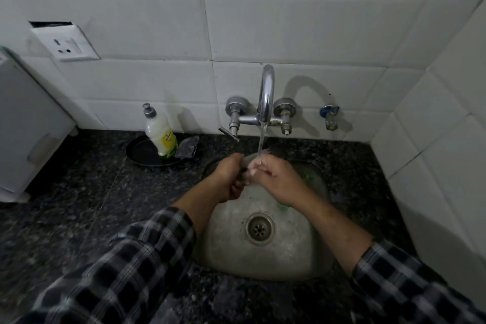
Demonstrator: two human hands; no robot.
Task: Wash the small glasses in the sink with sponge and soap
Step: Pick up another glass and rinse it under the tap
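Observation:
Both hands meet over the back of the steel sink point(289, 252), under running water from the faucet point(266, 95). My left hand point(228, 179) grips a small clear glass point(248, 163), which is mostly hidden between the hands. My right hand point(276, 179) touches the glass at its mouth, fingers in the stream; whether they reach inside is unclear. A green sponge point(282, 206) lies in the sink, partly hidden under my right wrist. The soap bottle point(160, 134) stands on a dark tray point(142, 152) left of the faucet.
A dark scrub pad point(188, 147) leans on the tray beside the bottle. Black granite counter point(79, 192) surrounds the sink. A white appliance point(23, 126) stands at the far left, a wall socket point(67, 45) above it. A small tap point(330, 116) sits right of the faucet.

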